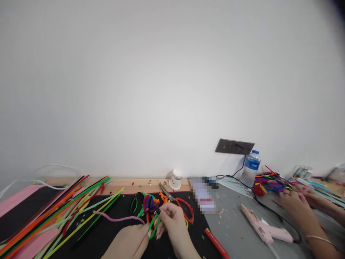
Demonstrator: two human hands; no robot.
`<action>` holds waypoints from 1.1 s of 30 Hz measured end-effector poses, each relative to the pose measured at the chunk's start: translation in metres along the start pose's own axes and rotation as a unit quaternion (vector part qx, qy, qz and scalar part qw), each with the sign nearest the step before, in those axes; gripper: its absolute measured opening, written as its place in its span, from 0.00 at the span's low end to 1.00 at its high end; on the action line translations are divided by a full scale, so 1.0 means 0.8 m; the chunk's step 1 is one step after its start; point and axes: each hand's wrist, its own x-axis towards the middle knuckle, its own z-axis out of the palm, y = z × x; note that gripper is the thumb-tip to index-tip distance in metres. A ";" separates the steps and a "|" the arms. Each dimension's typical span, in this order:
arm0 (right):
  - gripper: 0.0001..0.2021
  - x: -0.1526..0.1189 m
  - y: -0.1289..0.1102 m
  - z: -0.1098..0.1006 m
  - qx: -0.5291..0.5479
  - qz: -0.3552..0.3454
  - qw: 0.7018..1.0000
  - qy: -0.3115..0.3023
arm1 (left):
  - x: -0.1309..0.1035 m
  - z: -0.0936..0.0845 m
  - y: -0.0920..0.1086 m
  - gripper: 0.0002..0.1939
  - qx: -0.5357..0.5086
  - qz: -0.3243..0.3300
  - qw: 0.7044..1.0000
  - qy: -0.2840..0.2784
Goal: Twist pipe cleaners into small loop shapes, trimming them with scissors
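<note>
Clock centred on the work in hand; 12 = toward the wall.

Grip: left hand (132, 239), at 8, is closed on the lower part of a bent green pipe cleaner (151, 226). Right hand (174, 225), at 3, pinches its upper part between thumb and fingers. The green piece sits at centre, looped between the 2 hands, above a black mat (94, 248).

Lilac pipe cleaner (118, 219): lies at 9 to 10, wavy, its near end reaching the left hand. Cannot tell whether that hand grips it.

At 12, just beyond the fingers: a tangled blue-purple bundle (149, 204). Between 1 and 2: scissors (175, 199) with orange handles, blades pointing toward 11. At 1, farther off: a white cup (175, 180), upside down near the wall.

At 10: a spread of long coloured strips (81, 201), orange, green and yellow among them.

Grey surface (229, 216) to the right. At 4: a red-handled tool (216, 244), type unclear. At 3: a pink glue gun (265, 226), black cable (272, 212) near its handle. At 2: a water bottle (250, 169), upright. Between 2 and 3, well apart: a co-worker's hands (291, 201) beside more coloured strips.
</note>
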 end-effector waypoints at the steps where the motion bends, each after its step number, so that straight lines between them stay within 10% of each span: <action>1: 0.15 0.001 -0.001 -0.001 0.006 -0.012 1.000 0.025 | 0.000 0.000 0.001 0.16 0.011 -0.009 1.000 0.007; 33: 0.15 -0.003 -0.005 0.002 0.069 -0.051 0.992 0.094 | 0.008 0.000 -0.026 0.16 0.045 0.019 0.990 0.129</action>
